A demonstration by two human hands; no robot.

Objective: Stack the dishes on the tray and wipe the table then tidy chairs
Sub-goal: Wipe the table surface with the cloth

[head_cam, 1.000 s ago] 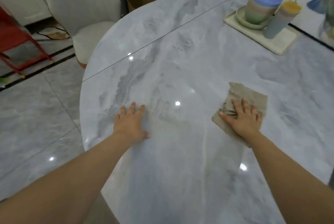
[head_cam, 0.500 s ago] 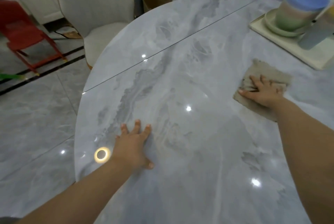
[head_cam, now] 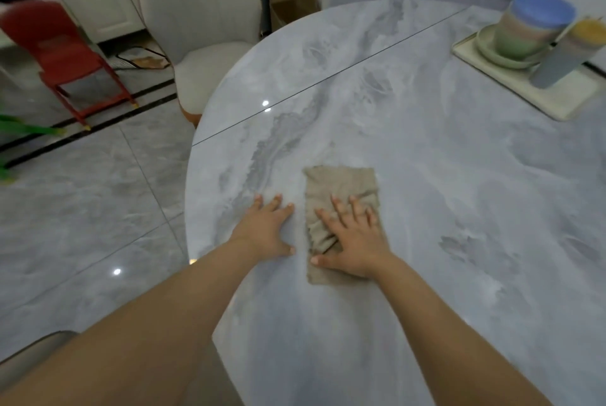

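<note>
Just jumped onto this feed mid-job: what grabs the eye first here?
Two bare arms reach onto the grey marble table: the right hand presses flat on a beige cloth near the table's left edge, and the left hand lies flat on the bare marble just beside it. At far right, stacked dishes sit on a pale tray. A red chair stands on the floor at left.

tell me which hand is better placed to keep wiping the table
Right. The right hand lies flat on the cloth, fingers spread over it. The left hand rests bare on the table beside it, just bracing.
</note>
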